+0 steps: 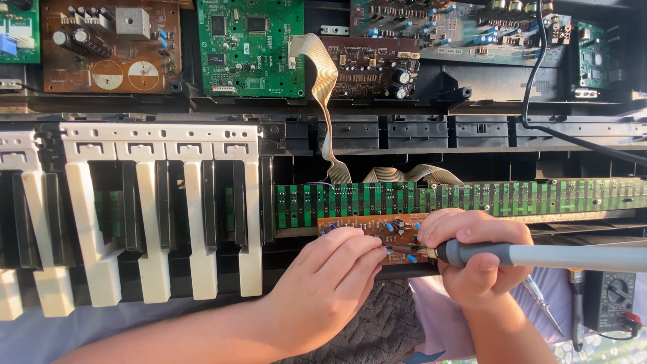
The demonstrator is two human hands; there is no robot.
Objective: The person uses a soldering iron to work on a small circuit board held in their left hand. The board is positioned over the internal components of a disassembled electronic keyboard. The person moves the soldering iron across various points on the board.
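Both my hands work over the small brown circuit board (377, 232) below the green key-contact strip (458, 199). My right hand (478, 259) grips the soldering iron (539, 255), tip on the board; my left hand (337, 273) pinches something thin beside it. Soldering, I judge; steadiness needed.

An opened electronic keyboard chassis (472, 131) is laid across the work surface; a block of white and black keys (155, 216) is seated at its left; a long green contact strip (472, 199) is exposed at its right; circuit boards (249, 47) are set along its upper edge. A pale cloth-covered surface (40, 337) is seen below; a multimeter (610, 300) is placed at lower right.
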